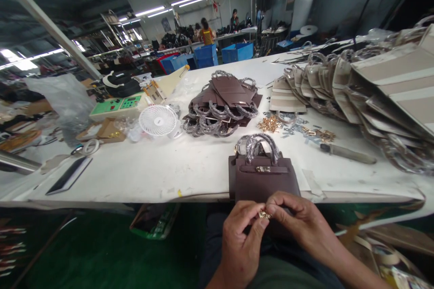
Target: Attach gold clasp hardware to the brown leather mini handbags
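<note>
Between my two hands, just past the table's front edge, is a small gold metal fitting. Thumb and fingers of my left hand pinch it from the left, while my right hand grips it from the other side. Right behind them lies a dark brown handbag panel with plastic-wrapped handles and a gold clasp on its strap. Its lower part is hidden by my hands. Farther back are a pile of gold fittings and some grey metal plates.
A stack of brown bag panels stands mid-table, with beige-backed panels heaped at right. A knife-like tool lies near them. Leftward are a white fan, a green-topped machine and a dark flat strip. People work far behind.
</note>
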The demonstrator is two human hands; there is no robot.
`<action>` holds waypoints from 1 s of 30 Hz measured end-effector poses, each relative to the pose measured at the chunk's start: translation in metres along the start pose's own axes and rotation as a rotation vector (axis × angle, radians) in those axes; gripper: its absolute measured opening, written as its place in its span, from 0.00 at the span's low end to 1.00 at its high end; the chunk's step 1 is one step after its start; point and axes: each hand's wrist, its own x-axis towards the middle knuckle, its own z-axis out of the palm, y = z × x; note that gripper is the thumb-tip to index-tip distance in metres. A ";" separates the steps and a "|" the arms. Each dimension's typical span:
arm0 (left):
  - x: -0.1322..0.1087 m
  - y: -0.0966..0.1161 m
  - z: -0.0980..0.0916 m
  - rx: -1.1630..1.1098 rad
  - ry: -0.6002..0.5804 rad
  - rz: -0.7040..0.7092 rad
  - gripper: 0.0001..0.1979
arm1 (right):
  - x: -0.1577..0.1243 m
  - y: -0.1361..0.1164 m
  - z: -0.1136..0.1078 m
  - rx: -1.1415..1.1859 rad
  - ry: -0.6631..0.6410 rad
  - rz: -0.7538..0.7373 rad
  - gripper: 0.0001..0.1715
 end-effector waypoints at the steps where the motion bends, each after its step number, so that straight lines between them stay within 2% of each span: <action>1: 0.000 -0.002 0.000 -0.016 0.001 -0.014 0.09 | 0.000 0.002 0.001 0.039 0.010 0.028 0.21; 4: 0.002 -0.006 0.001 -0.112 0.002 -0.095 0.12 | -0.001 0.007 0.005 0.235 0.017 0.079 0.17; 6: 0.003 -0.009 0.003 -0.151 0.016 -0.138 0.13 | -0.002 0.012 0.010 0.357 -0.020 0.075 0.20; 8: 0.004 -0.013 0.006 -0.126 0.033 -0.125 0.13 | -0.002 0.017 0.016 0.429 -0.013 0.086 0.21; 10: 0.005 -0.019 0.007 -0.055 0.032 -0.084 0.14 | 0.000 0.025 0.020 0.444 0.055 0.132 0.21; 13: 0.011 -0.033 0.003 0.129 0.059 -0.026 0.20 | 0.011 0.035 0.016 0.268 0.185 0.140 0.23; 17: 0.032 -0.055 -0.012 0.437 0.208 0.057 0.29 | 0.035 0.044 -0.004 -0.276 0.309 -0.184 0.18; 21: 0.055 -0.068 -0.022 0.462 0.144 -0.075 0.33 | 0.060 0.053 -0.014 -0.650 0.288 -0.418 0.13; 23: 0.063 -0.074 -0.021 0.455 0.115 -0.146 0.37 | 0.069 0.059 -0.012 -0.698 0.320 -0.484 0.13; 26: 0.070 -0.083 -0.016 0.454 0.147 -0.162 0.42 | 0.076 0.066 -0.008 -0.644 0.391 -0.508 0.14; 28: 0.073 -0.088 -0.013 0.456 0.178 -0.154 0.42 | 0.075 0.064 -0.008 -0.541 0.383 -0.469 0.15; 30: 0.075 -0.090 -0.011 0.462 0.177 -0.155 0.41 | 0.068 0.054 -0.011 -0.393 0.326 -0.370 0.17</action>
